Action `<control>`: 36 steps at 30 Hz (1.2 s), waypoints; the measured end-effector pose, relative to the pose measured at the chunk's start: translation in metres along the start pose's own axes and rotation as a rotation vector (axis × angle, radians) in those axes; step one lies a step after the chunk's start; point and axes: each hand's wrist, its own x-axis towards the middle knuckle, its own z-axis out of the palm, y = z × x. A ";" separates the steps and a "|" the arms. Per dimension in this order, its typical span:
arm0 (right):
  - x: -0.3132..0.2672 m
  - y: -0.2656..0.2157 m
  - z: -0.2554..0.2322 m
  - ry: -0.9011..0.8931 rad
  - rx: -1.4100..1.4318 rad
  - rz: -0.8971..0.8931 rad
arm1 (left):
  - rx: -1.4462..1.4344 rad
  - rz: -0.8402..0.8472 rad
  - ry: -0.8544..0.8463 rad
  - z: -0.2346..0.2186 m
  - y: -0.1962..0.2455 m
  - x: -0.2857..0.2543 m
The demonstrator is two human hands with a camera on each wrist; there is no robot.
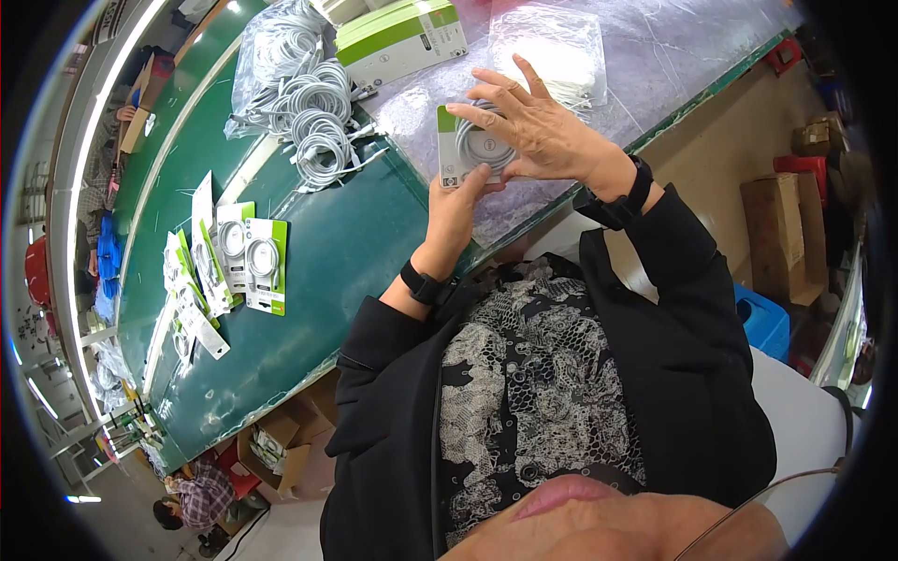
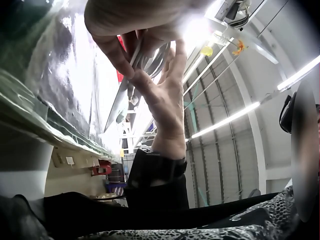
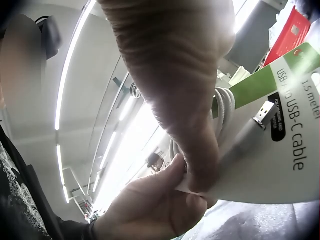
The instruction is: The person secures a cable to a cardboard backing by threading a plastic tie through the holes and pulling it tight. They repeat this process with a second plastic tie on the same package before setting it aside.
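My left hand (image 1: 451, 217) grips the lower edge of a white and green cable card (image 1: 447, 150), its thumb on the printed front. A coiled pale grey USB cable (image 1: 475, 145) lies against that card. My right hand (image 1: 552, 140) spans the coil, thumb at its lower side and index finger across the top, the other fingers spread. In the right wrist view, the card (image 3: 300, 125) reads USB-C cable, and a metal USB plug (image 3: 264, 112) shows beside the coil. The left wrist view has the card edge-on between both hands, with the right hand (image 2: 167, 110) behind it.
Finished-looking carded cables (image 1: 264, 257) lie in a loose pile on the green table (image 1: 346, 243). Several grey cable coils (image 1: 323, 122) spill from a plastic bag. A box of green-edged cards (image 1: 402, 47) and a clear bag of white pieces (image 1: 561, 56) stand farther back.
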 end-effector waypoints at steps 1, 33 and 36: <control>0.000 -0.001 0.000 -0.012 0.006 0.015 | -0.024 -0.005 0.011 0.000 0.000 0.001; -0.020 -0.009 0.028 0.317 0.465 0.049 | -0.189 0.113 0.044 0.003 0.003 -0.001; -0.019 -0.010 0.029 0.317 0.484 0.069 | -0.184 0.095 0.045 0.003 0.004 -0.002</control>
